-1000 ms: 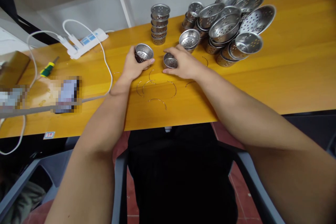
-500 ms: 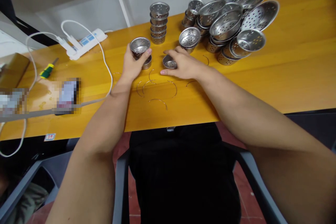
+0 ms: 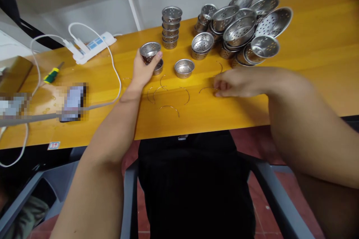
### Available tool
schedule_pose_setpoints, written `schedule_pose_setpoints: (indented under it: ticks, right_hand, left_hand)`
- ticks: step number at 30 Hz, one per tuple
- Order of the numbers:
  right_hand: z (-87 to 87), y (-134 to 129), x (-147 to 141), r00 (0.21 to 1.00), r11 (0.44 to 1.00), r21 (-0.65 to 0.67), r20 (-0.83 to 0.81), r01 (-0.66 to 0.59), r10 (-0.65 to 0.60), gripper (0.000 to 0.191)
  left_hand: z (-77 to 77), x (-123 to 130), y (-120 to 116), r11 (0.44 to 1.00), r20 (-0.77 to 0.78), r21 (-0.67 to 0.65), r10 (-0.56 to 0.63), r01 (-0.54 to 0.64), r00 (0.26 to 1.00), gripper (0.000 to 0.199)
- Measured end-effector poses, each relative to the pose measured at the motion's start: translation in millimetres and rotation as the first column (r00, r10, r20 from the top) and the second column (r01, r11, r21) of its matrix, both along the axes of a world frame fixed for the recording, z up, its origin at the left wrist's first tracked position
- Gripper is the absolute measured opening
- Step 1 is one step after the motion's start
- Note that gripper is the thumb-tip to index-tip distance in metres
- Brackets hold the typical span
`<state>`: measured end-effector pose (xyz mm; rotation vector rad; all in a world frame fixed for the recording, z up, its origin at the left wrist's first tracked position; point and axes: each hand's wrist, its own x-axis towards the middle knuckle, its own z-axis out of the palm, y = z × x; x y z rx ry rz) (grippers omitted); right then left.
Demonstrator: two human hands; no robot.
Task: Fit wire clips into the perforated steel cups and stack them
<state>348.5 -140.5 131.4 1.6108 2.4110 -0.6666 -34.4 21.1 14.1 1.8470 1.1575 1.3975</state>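
Observation:
My left hand [image 3: 143, 70] is wrapped round a perforated metal cup [image 3: 149, 50], its thumb along the near side. Just behind and below that cup a second small metal cup [image 3: 159, 68] partly shows. Low over the table, my right hand [image 3: 238, 81] has its fingers pinched together at the end of a thin curved wire [image 3: 206, 88]. A shallow metal cup [image 3: 184, 69] sits upright between the two hands. Several more curved wires [image 3: 169, 107] lie on the wood in front of it.
A tall stack of perforated cups [image 3: 170, 30] stands at the back. Right of it is a heap of strainer baskets [image 3: 241, 30]. To the left lie a power strip [image 3: 95, 47] with white cables, a screwdriver [image 3: 51, 75] and a phone [image 3: 73, 102].
My right hand has let go of the shallow cup and moved right and nearer to me, down to a curved wire. My left hand still holds its cup in the same place.

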Motion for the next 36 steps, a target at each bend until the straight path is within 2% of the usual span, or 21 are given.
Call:
schedule_pose_setpoints:
  ticks: [2, 4, 8, 11, 15, 17, 20, 24, 26, 28, 32, 36]
  right_hand:
    - [-11.5, -2, -5, 1.0, 0.999, -0.044, 0.021, 0.014, -0.013, 0.008]
    - [-17.9, -2, -20, 1.0, 1.0, 0.015, 0.001, 0.001, -0.001, 0.014]
    - [-23.6, -2, -67, 0.984, 0.981, 0.133, -0.09, -0.142, 0.155, 0.019]
    - [-25.6, -1, -105, 0.95, 0.964, 0.165, -0.199, -0.21, 0.241, 0.019]
    - [-17.1, 2, -132, 0.901, 0.973, 0.136, -0.373, -0.184, 0.223, 0.027]
    - [-8.8, 2, -129, 0.865, 0.963, 0.136, -0.423, -0.234, 0.27, 0.039]
    - [-2.2, -3, -118, 0.82, 0.914, 0.172, -0.405, -0.366, 0.405, 0.061]
    - [-13.6, -8, -115, 0.817, 0.879, 0.161, -0.323, -0.449, 0.477, 0.124]
    - [-19.0, -4, -123, 0.832, 0.878, 0.148, -0.278, -0.456, 0.48, 0.135]
    - [-18.5, 4, -133, 0.842, 0.873, 0.13, -0.228, -0.471, 0.488, 0.124]
    - [-8.4, 18, -150, 0.863, 0.871, 0.141, -0.132, -0.471, 0.488, 0.074]
    - [-13.1, 21, -160, 0.857, 0.874, 0.199, -0.191, -0.443, 0.478, 0.029]
  left_hand:
    - [1.2, 1, -1, 1.0, 0.001, 0.002, 0.005, -0.005, 1.0, 0.086]
    - [1.8, 2, -3, 1.0, 0.006, 0.008, 0.008, -0.008, 1.0, 0.087]
    - [1.0, 3, -5, 1.0, 0.013, 0.019, 0.025, -0.025, 1.0, 0.093]
    - [0.9, 2, -7, 0.999, 0.005, 0.027, 0.038, -0.039, 0.999, 0.097]
    - [4.0, 2, -11, 0.999, -0.006, 0.02, 0.04, -0.04, 0.999, 0.093]
    - [5.2, 3, -12, 0.999, -0.005, 0.018, 0.04, -0.04, 0.999, 0.093]
    - [5.3, 4, -12, 0.999, -0.005, 0.013, 0.039, -0.039, 0.999, 0.095]
    - [4.7, 7, -10, 1.0, 0.011, 0.001, 0.031, -0.031, 0.999, 0.097]
    - [5.3, 9, -11, 1.0, 0.014, -0.003, 0.03, -0.03, 0.999, 0.097]
    - [6.0, 9, -13, 1.0, 0.012, 0.0, 0.026, -0.026, 1.0, 0.099]
    - [6.0, 7, -15, 0.999, 0.01, 0.013, 0.032, -0.032, 0.999, 0.101]
    - [5.8, 6, -13, 0.999, 0.031, 0.024, 0.042, -0.043, 0.999, 0.106]
